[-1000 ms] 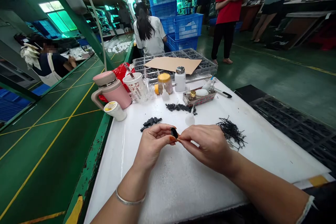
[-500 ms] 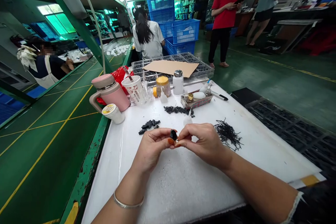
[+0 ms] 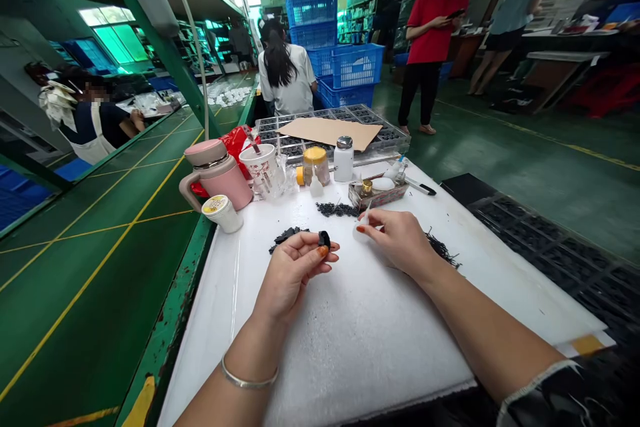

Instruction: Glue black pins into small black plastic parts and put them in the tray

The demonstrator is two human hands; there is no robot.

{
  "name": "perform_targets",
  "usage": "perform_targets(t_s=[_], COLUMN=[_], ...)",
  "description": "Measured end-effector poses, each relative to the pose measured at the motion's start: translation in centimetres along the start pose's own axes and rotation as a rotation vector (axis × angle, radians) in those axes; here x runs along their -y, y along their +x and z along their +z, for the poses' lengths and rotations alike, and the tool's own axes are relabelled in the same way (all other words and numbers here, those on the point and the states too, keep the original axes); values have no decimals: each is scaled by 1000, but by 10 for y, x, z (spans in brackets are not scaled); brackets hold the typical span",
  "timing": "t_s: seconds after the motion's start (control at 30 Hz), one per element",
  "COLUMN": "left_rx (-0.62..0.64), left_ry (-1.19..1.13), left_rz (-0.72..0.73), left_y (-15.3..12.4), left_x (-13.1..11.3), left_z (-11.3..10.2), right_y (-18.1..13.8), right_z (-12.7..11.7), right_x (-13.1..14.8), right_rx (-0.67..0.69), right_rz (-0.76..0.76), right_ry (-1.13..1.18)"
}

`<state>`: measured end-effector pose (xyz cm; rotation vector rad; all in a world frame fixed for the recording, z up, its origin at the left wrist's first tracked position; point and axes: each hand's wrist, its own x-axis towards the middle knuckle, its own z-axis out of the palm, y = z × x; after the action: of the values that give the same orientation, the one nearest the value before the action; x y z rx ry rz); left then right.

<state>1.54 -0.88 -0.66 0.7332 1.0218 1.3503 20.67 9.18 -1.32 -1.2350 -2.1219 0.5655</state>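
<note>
Black part (image 3: 325, 239), smooth, curved: the left hand (image 3: 295, 260) is pinching it between thumb and fingers, above the table (image 3: 350, 347). Squeeze bottle (image 3: 363, 220), translucent, thin-nozzled: the right hand (image 3: 397, 239) is touching it; whether it is gripping cannot be told. Table: white, glossy, standing near a green floor (image 3: 495, 140). Thin black sticks (image 3: 443, 251): lying heaped, the right arm partly hiding them. Dark pieces (image 3: 287, 236): lying behind the left hand. Pink mug (image 3: 225, 180), blue crates (image 3: 310, 8): standing beyond.
</note>
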Motion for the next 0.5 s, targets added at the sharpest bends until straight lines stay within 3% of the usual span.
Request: perform_targets(t_s=[0.07, 0.13, 0.23, 0.3, 0.5], left_rx=[-4, -9, -26, -35, -50], left_ry=[12, 24, 55, 91, 194], left_rz=[13, 19, 32, 48, 134], left_y=[0, 0, 0, 0, -4], left_x=[0, 0, 0, 0, -1], left_z=[0, 0, 0, 1, 8], right_y=[-3, -6, -9, -10, -15], right_z=[-2, -4, -6, -6, -1], right_x=[5, 11, 20, 25, 32], right_rx=[-77, -128, -50, 42, 377], right_rz=[-12, 67, 292, 386, 385], right_ry=[176, 468, 968, 1178, 1191])
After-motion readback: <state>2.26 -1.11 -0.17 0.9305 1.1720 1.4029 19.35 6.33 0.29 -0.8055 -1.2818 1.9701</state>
